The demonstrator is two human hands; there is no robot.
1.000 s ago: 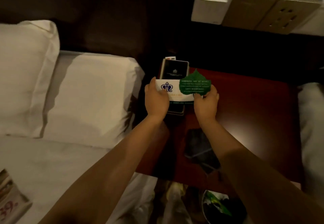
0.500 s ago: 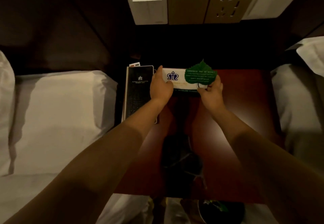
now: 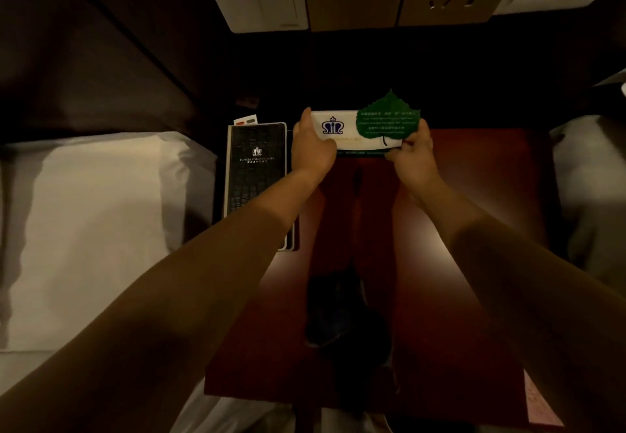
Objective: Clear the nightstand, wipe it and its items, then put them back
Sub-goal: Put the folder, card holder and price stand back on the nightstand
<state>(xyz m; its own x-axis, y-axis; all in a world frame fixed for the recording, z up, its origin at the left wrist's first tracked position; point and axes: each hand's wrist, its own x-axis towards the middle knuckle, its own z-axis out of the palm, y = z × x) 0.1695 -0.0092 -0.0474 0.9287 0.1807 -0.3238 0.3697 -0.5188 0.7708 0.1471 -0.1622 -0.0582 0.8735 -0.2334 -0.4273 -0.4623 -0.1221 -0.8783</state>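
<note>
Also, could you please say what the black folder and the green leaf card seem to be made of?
The black folder looks like glossy faux leather: crocodile-scale embossing. The green leaf card is probably thin matte card: flat, printed, serrated cut edges.

The card (image 3: 338,132) between the left hand (image 3: 311,149) and the right hand (image 3: 411,154) is white, with a dark blue crown emblem and a thin green strip along its near edge. Over its right end, the leaf-shaped card (image 3: 388,119) is deep green with pale lettering and a white stem. Left of the left hand, the folder (image 3: 255,178) is black in a crocodile-skin pattern, with a white crest, white lettering and a pale rim. The surface (image 3: 474,202) is glossy dark red-brown. The cloth (image 3: 345,314), nearer than the hands, is black. The pillow (image 3: 95,222) far to the left is white.
</note>
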